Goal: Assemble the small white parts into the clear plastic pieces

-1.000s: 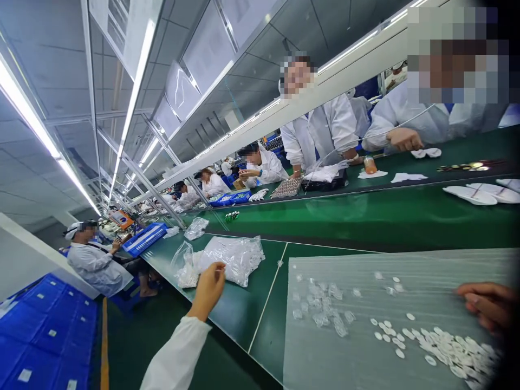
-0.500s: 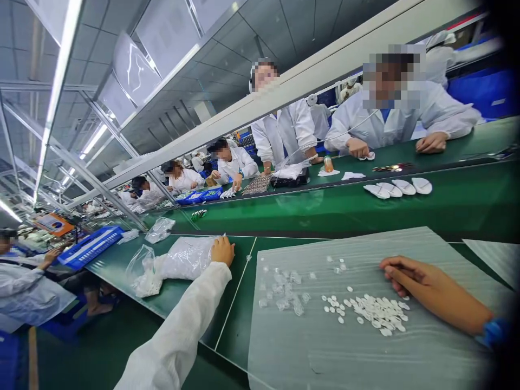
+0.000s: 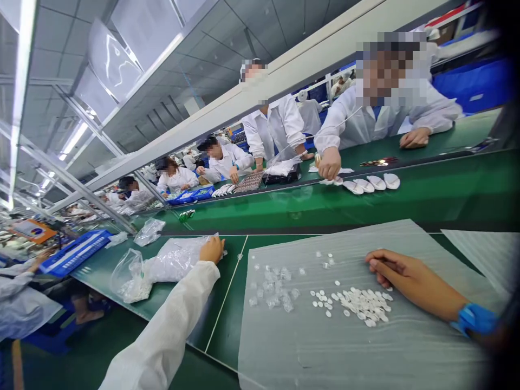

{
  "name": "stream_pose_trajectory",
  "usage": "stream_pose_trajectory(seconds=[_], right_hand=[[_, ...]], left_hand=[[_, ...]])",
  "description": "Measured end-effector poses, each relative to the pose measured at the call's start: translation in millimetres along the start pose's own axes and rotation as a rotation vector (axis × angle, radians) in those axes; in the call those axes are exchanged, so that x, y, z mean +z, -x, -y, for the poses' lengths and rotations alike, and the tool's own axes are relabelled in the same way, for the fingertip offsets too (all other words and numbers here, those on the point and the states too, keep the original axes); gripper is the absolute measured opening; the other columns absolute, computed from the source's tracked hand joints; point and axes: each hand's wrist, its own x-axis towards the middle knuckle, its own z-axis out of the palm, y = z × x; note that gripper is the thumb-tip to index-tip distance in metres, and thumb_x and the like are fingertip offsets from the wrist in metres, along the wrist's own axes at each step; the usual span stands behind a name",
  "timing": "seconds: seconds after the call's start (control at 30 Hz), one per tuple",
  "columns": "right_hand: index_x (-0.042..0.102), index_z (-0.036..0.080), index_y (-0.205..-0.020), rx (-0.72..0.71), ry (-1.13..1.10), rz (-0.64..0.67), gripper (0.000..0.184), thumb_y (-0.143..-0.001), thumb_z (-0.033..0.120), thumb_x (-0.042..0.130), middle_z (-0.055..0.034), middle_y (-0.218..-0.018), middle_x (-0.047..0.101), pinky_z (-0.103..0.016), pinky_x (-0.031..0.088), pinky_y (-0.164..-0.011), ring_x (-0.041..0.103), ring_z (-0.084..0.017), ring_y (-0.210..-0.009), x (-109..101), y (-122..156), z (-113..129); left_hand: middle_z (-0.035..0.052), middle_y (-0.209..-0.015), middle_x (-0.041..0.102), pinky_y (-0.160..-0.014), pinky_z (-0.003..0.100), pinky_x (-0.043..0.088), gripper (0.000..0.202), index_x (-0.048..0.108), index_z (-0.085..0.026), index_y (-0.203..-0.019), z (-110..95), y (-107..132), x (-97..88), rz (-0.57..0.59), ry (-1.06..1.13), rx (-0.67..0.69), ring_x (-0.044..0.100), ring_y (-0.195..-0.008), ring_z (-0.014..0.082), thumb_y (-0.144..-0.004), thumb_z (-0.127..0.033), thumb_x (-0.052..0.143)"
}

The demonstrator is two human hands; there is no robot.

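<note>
My left hand (image 3: 212, 249) is closed on the right end of a clear plastic bag (image 3: 174, 261) filled with white pieces; its fingertips are partly hidden. Against that bag's left side lies a smaller clear bag (image 3: 138, 284), also with white pieces inside. My right hand (image 3: 396, 273) rests on a pale foam sheet (image 3: 325, 352), fingers curled in and thumb along them, with nothing showing between them. Just left of and below it is a loose pile of small white oval discs (image 3: 363, 304). Farther left on the sheet, clear plastic pieces (image 3: 276, 287) lie scattered.
A green conveyor belt (image 3: 260, 214) runs beyond my table. Across it, a co-worker's hand (image 3: 330, 162) is at a row of white oval pieces (image 3: 368, 185). A blue tray (image 3: 77, 252) stands at the table's far left. Another foam sheet (image 3: 483, 252) lies right.
The whole view has shifted, so the table sits slightly farther left. My hands keep their places by the bag and discs. The co-worker's hand across the belt has reached forward to the white pieces.
</note>
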Motion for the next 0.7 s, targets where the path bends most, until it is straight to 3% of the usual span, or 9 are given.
stream_pose_trajectory(seconds=[0.1,0.2,0.37,0.53,0.7], right_hand=[[0.059,0.018,-0.1,-0.032,-0.028,0.007,0.047,-0.084,0.063,0.058,-0.005,-0.076,0.062,-0.03,0.05,-0.057,0.058,-0.017,-0.061,1,-1,-4],[0.06,0.018,-0.101,-0.047,-0.054,0.008,0.048,-0.085,0.063,0.059,-0.0038,-0.076,0.062,-0.029,0.05,-0.056,0.057,-0.015,-0.06,1,-2,-7],[0.061,0.018,-0.101,-0.054,-0.056,-0.002,0.045,-0.086,0.061,0.059,-0.0039,-0.078,0.063,-0.028,0.051,-0.057,0.059,-0.015,-0.062,1,-1,-6],[0.063,0.018,-0.098,-0.043,-0.044,-0.023,0.045,-0.084,0.061,0.061,-0.0038,-0.076,0.063,-0.029,0.051,-0.056,0.059,-0.015,-0.061,2,1,0],[0.064,0.018,-0.095,-0.044,-0.062,-0.027,0.039,-0.083,0.055,0.062,-0.0027,-0.073,0.063,-0.028,0.051,-0.055,0.06,-0.015,-0.061,3,3,6]], left_hand=[[0.0095,-0.103,0.068,-0.081,0.04,0.054,0.032,0.064,-0.012,-0.107,-3,4,-24.0,0.02,0.024,0.033,0.067,-0.091,0.0216,-0.1,-0.039,0.049],[0.0139,-0.091,0.07,-0.077,0.039,0.051,0.042,0.067,-0.011,-0.092,-19,20,-54.8,0.012,0.077,0.156,0.069,-0.086,0.0255,-0.104,-0.033,0.034],[0.0085,-0.088,0.071,-0.072,0.031,0.046,0.043,0.066,-0.018,-0.087,-82,73,-93.9,0.005,0.2,0.524,0.068,-0.081,0.022,-0.104,-0.039,0.032],[0.0079,-0.09,0.068,-0.065,0.033,0.047,0.039,0.065,-0.019,-0.093,-140,109,-93.6,-0.006,0.224,0.736,0.068,-0.076,0.0229,-0.104,-0.037,0.032],[0.0095,-0.091,0.066,-0.07,0.037,0.05,0.031,0.064,-0.018,-0.093,-146,120,-88.5,-0.043,0.197,0.832,0.065,-0.086,0.0269,-0.102,-0.033,0.039]])
